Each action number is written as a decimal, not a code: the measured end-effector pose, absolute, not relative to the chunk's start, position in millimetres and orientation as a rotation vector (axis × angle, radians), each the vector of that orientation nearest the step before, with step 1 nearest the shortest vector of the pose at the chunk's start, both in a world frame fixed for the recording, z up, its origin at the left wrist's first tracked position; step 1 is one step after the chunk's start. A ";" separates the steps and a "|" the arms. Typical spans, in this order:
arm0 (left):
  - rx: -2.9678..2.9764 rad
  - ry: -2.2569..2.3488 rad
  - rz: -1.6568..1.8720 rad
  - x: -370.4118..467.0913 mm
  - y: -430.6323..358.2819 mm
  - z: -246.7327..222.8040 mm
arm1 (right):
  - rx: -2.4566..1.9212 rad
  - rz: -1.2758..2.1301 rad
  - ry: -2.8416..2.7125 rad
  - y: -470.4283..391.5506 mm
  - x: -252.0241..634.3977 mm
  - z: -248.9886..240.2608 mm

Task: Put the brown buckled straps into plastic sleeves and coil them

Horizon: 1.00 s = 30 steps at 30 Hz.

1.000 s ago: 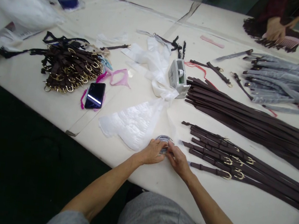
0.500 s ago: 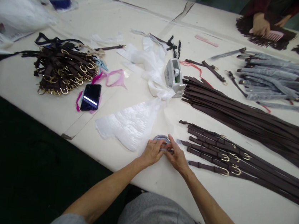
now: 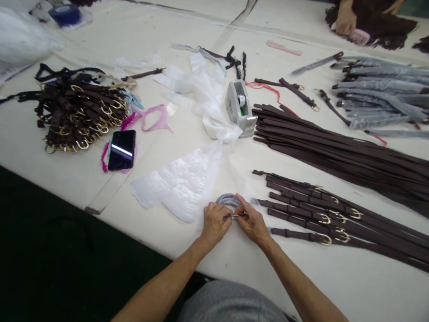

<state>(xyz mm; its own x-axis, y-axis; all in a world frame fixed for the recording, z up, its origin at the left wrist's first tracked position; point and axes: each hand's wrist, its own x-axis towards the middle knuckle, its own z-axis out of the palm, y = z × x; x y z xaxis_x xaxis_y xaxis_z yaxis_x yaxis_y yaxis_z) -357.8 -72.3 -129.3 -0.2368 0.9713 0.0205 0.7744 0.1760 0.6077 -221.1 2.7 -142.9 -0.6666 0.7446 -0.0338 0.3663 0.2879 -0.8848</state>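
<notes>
Near the front edge of the white table, a greyish coiled strap (image 3: 227,199) lies between my hands. My left hand (image 3: 215,222) is closed on its near left side. My right hand (image 3: 251,221) pinches the near right side, and its fingertips almost meet those of the left. The fingers cover the near part of the coil. Just right of my right hand lie brown straps with gold buckles (image 3: 301,212). White translucent sheets (image 3: 181,178) are spread to the left of the coil.
A tape dispenser (image 3: 239,107) stands beyond the coil, beside long brown straps (image 3: 335,149). Buckled straps are heaped (image 3: 83,110) at left, near a phone (image 3: 122,150). Wrapped straps (image 3: 392,93) lie at right. Across the table, another person's hand (image 3: 346,18) holds a pink comb (image 3: 360,37).
The view has shifted slightly. More of the coil's far arc shows, and my fingers have changed position on its near side. The other person's hand has moved with the comb.
</notes>
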 end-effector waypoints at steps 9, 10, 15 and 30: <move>1.829 2.030 0.801 -357.7 -77.5 -149.0 | -0.792 1.204 -2.277 4.1 -216.7 -152.9; 1.869 2.002 0.802 -359.2 -78.1 -150.7 | -0.761 1.195 -2.299 5.0 -215.3 -154.4; 2.008 1.914 0.774 -364.2 -77.2 -154.4 | -0.624 1.174 -2.389 10.6 -207.9 -156.0; 1.958 1.978 0.353 -366.6 -70.7 -121.2 | -0.681 1.115 -2.343 4.0 -210.4 -150.7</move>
<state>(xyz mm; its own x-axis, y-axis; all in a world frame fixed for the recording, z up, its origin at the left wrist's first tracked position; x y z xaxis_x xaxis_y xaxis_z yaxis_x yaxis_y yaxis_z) -366.6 -70.7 -121.2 0.0026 0.9981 -0.0618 0.9149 0.0226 0.4030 -210.4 4.0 -150.7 -0.7743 0.6046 0.1869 0.2365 0.5504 -0.8007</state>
